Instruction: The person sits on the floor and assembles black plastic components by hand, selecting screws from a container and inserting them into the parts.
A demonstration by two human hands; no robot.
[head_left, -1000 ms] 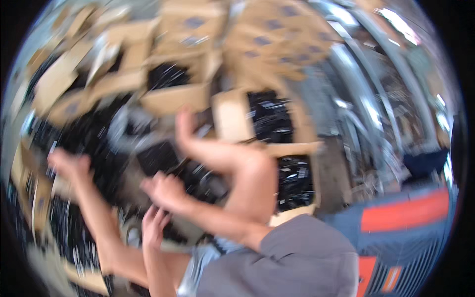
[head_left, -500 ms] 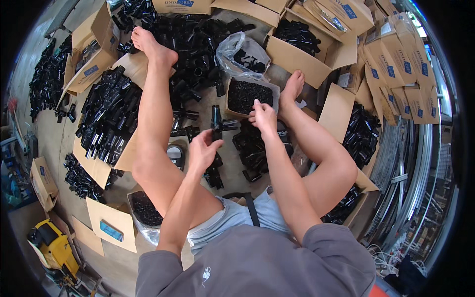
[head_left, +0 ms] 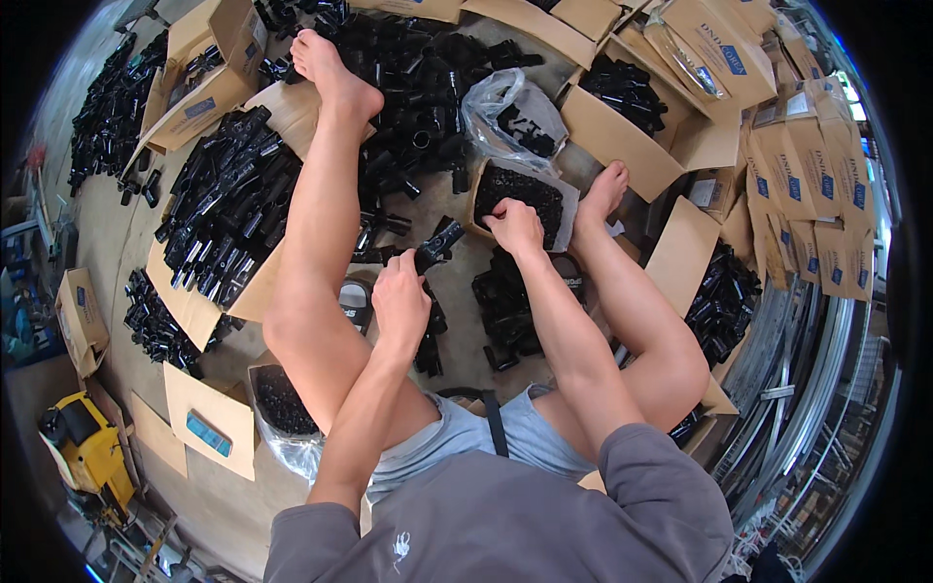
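Observation:
My left hand is closed around a black plastic pipe fitting, which points up and to the right in front of my knees. My right hand is over the near edge of a small carton filled with tiny black parts. Its fingers are bent and pressed together; whatever they pinch is too small to make out. Between my legs, more black fittings lie in a loose pile on the floor.
A clear plastic bag of black pieces stands behind the small carton. Heaps of black fittings and open cardboard boxes surround me. Stacked cartons and metal rails line the right. A phone lies on a cardboard flap at left.
My left hand has closed on the black fitting and tilted it. My right hand's fingers have curled in over the carton's near edge. The whole view has shifted slightly.

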